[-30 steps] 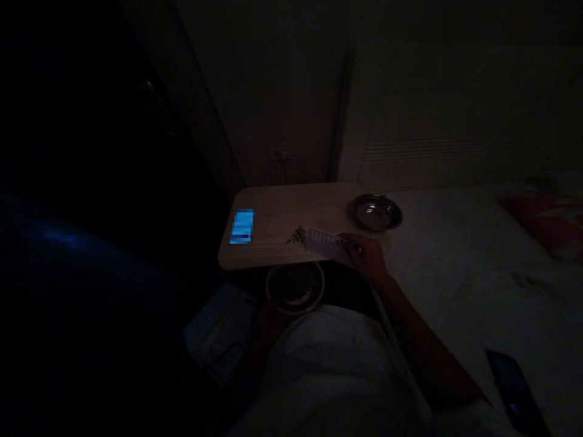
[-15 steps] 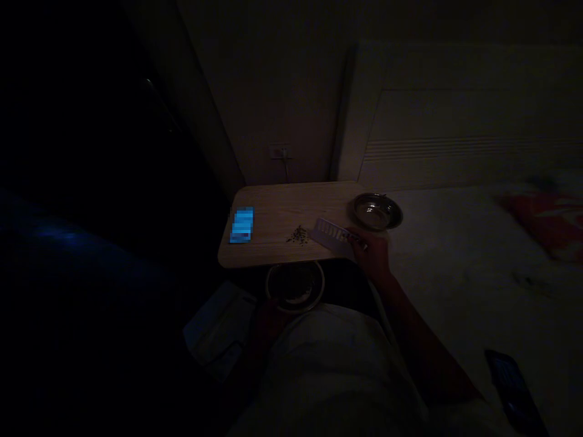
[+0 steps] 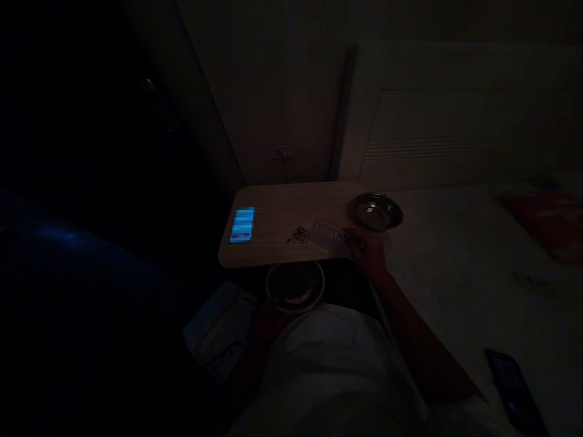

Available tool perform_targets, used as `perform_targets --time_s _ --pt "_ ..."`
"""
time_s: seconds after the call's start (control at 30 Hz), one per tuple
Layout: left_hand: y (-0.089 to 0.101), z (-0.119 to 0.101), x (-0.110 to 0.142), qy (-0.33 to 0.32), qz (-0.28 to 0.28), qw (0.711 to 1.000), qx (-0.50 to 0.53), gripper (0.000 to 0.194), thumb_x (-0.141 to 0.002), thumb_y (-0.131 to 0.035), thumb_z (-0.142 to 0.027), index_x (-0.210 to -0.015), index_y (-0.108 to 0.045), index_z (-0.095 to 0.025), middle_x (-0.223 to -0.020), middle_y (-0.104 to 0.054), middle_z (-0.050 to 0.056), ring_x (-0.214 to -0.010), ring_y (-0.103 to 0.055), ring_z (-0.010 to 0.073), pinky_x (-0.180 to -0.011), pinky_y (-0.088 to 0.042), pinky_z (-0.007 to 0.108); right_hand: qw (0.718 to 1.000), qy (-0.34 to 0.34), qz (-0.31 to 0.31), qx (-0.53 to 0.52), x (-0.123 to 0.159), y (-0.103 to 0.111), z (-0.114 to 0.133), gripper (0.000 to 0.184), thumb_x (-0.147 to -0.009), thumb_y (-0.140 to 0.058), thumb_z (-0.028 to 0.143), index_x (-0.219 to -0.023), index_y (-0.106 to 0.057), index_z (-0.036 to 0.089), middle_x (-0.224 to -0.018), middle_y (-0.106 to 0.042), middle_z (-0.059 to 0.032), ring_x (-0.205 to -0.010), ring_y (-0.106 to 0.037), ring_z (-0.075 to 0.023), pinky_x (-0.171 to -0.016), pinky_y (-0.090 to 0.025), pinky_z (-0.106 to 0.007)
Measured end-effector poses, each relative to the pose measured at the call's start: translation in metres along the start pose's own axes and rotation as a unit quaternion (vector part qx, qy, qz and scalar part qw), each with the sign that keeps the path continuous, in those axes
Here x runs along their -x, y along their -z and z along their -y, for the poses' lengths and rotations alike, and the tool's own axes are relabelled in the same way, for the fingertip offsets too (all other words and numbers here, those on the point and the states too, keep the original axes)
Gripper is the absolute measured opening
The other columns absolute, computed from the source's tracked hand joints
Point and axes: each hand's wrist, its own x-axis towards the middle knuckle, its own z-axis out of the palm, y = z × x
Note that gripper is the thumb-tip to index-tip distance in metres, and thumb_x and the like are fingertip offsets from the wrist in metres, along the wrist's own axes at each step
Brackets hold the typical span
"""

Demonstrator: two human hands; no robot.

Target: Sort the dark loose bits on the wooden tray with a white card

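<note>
The room is very dark. My right hand [image 3: 370, 255] is closed round one end of a pale flat tool with a row of slots [image 3: 325, 233], whose exact kind I cannot make out. Its far end lies low over the small wooden table [image 3: 273, 200], just right of a scatter of small dark bits [image 3: 299, 235]. Below the table's near edge, my left hand [image 3: 269, 318] grips the near left rim of a round metal bowl [image 3: 317, 297]. Shadow hides most of its fingers and the bowl's contents.
A second metal bowl [image 3: 378, 212] stands by the table's right end, and a lit phone [image 3: 242, 225] lies at its left. A dark phone [image 3: 512, 385] rests on the pale bed [image 3: 455, 261], with red cloth [image 3: 542, 224] farther off. The wall socket [image 3: 281, 151] has a cord.
The slotted tool and my right hand have shifted very slightly left. The bowl in my left hand stays in place, and the picture is a little darker.
</note>
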Motion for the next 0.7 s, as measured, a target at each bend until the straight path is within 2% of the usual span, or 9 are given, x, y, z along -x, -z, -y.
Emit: perform_targets --time_s 0.1,0.2,0.3,0.4,0.53,0.7 --pt "-0.009 0.001 0.003 0.026 -0.003 1.000 0.002 0.040 -0.085 -0.050 -0.020 -0.120 -0.068 -0.010 -0.109 -0.078 0.014 -0.108 -0.071 0.0315 -0.115 -0.035 0.056 1.000 -0.001 0.004 0.010 -0.002 -0.003 0.001 0.028 -0.091 -0.057 0.028 -0.112 -0.075 0.024 -0.103 -0.078 -0.0078 -0.089 -0.074 -0.0263 -0.083 -0.058 -0.041" --pt "-0.015 0.001 0.006 0.035 -0.009 0.999 0.012 0.035 -0.086 -0.050 -0.021 -0.112 -0.071 -0.010 -0.104 -0.079 0.013 -0.106 -0.072 0.0310 -0.116 -0.033 0.056 1.000 0.006 0.021 0.007 -0.004 -0.007 0.003 0.028 -0.091 -0.057 0.027 -0.112 -0.075 0.023 -0.104 -0.078 -0.0085 -0.090 -0.074 -0.0260 -0.084 -0.058 -0.040" --pt "-0.019 0.002 0.008 0.029 -0.020 0.999 0.012 0.034 -0.085 -0.051 -0.021 -0.110 -0.072 -0.013 -0.101 -0.080 0.011 -0.102 -0.073 0.0298 -0.116 -0.034 0.056 1.000 0.008 0.012 0.002 -0.005 -0.008 0.005 0.027 -0.092 -0.056 0.026 -0.111 -0.075 0.022 -0.106 -0.078 -0.0090 -0.092 -0.074 -0.0260 -0.084 -0.058 -0.039" --pt "-0.021 0.002 0.009 0.036 -0.030 0.999 0.003 0.038 -0.085 -0.050 -0.023 -0.115 -0.069 -0.010 -0.103 -0.079 0.013 -0.103 -0.073 0.0307 -0.115 -0.036 0.054 1.000 0.008 0.006 0.010 -0.006 -0.007 0.006 0.028 -0.091 -0.056 0.026 -0.111 -0.075 0.021 -0.106 -0.078 -0.0097 -0.093 -0.074 -0.0271 -0.085 -0.057 -0.041" --pt "-0.014 0.002 0.005 0.027 -0.067 0.997 -0.013 0.042 -0.085 -0.052 -0.021 -0.123 -0.065 -0.009 -0.105 -0.079 0.012 -0.105 -0.072 0.0297 -0.112 -0.041 0.051 1.000 0.002 0.026 -0.004 -0.007 -0.006 0.006 0.027 -0.091 -0.057 0.026 -0.110 -0.075 0.022 -0.105 -0.078 -0.0082 -0.092 -0.074 -0.0259 -0.084 -0.058 -0.039" --pt "0.005 0.001 -0.003 0.011 -0.086 0.996 -0.002 0.040 -0.081 -0.055 -0.015 -0.119 -0.068 -0.016 -0.107 -0.078 0.010 -0.114 -0.068 0.0311 -0.109 -0.044 0.051 1.000 -0.007 0.002 -0.027 -0.011 -0.011 0.010 0.026 -0.091 -0.058 0.028 -0.109 -0.075 0.021 -0.106 -0.078 -0.0079 -0.093 -0.074 -0.0251 -0.085 -0.058 -0.037"
